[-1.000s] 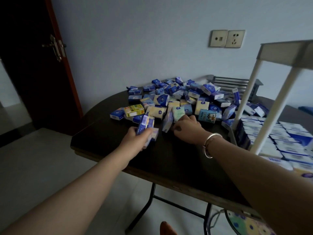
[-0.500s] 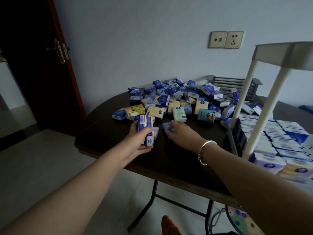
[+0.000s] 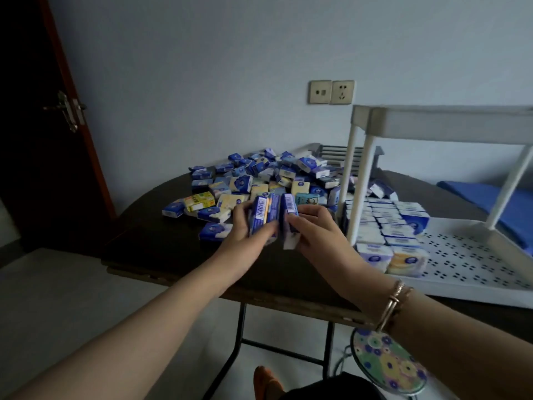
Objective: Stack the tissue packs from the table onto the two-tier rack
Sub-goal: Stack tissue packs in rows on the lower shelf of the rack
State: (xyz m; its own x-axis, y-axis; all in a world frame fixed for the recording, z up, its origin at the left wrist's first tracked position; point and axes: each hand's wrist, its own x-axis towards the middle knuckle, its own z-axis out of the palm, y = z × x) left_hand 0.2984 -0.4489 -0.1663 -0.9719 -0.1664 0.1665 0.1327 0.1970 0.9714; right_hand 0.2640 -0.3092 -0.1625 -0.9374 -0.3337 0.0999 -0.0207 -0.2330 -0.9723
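Note:
A heap of blue, white and yellow tissue packs (image 3: pixel 271 174) covers the far middle of the dark table (image 3: pixel 161 235). My left hand (image 3: pixel 245 232) grips a small bundle of packs (image 3: pixel 262 215) held upright above the table. Right beside it, my right hand (image 3: pixel 314 229) holds one more pack (image 3: pixel 288 217), which touches the bundle. The white two-tier rack (image 3: pixel 473 267) stands on the table to the right of both hands. Rows of packs (image 3: pixel 386 229) fill the left part of its lower tier. Its upper tier (image 3: pixel 450 122) shows only its rim.
One loose blue pack (image 3: pixel 215 230) lies on the table just left of my hands. A dark slatted rack (image 3: pixel 340 154) sits behind the heap. A brown door (image 3: pixel 49 125) is at the left. A flowered stool (image 3: pixel 389 365) stands below the table's near edge. A blue mat (image 3: pixel 490 203) lies at the far right.
My right hand picked a pack off the table and brought it up against the bundle in my left hand. Both hands rose and moved right, nearer the rack. The view shifted right.

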